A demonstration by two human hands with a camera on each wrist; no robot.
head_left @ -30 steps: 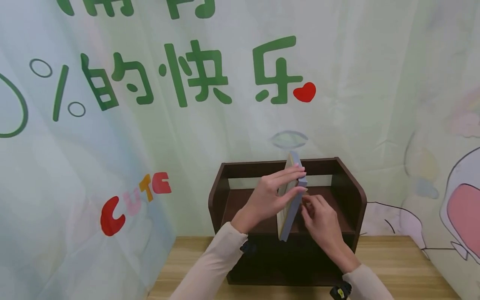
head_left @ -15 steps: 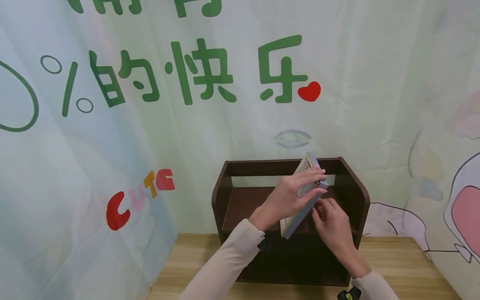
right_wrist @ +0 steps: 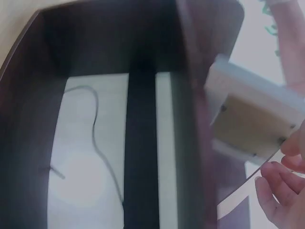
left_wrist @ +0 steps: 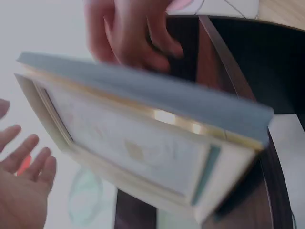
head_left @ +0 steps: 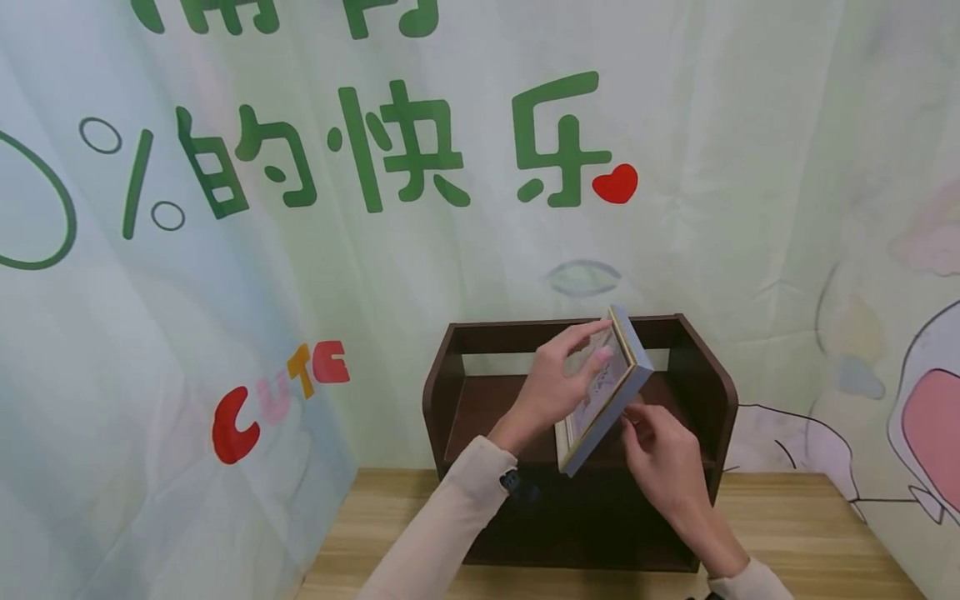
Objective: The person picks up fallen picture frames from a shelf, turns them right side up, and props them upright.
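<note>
A picture frame (head_left: 602, 390) with a pale blue outer edge, a thin gold line and a glazed picture stands tilted over the shelf rack's upper board. My left hand (head_left: 542, 392) is at its front, fingers extended; the left wrist view shows this hand (left_wrist: 21, 191) apart from the frame, palm spread. Behind the frame, my right hand (head_left: 663, 450) has its fingers curled against the back. In the right wrist view, the brown backing panel (right_wrist: 250, 125) with small dark clips faces that hand's fingertips (right_wrist: 271, 174), which hold near the frame's edge.
The dark brown two-level shelf rack (head_left: 705, 392) stands on a light wooden table (head_left: 810, 517). A printed fabric backdrop (head_left: 450, 258) hangs right behind it. Through the rack's open back, a thin dark cable (right_wrist: 95, 124) shows in the right wrist view.
The frame has tilted further to the right, so more of its picture shows. My left hand has let go of the frame's edge and drawn back left; my right hand stays behind it.
</note>
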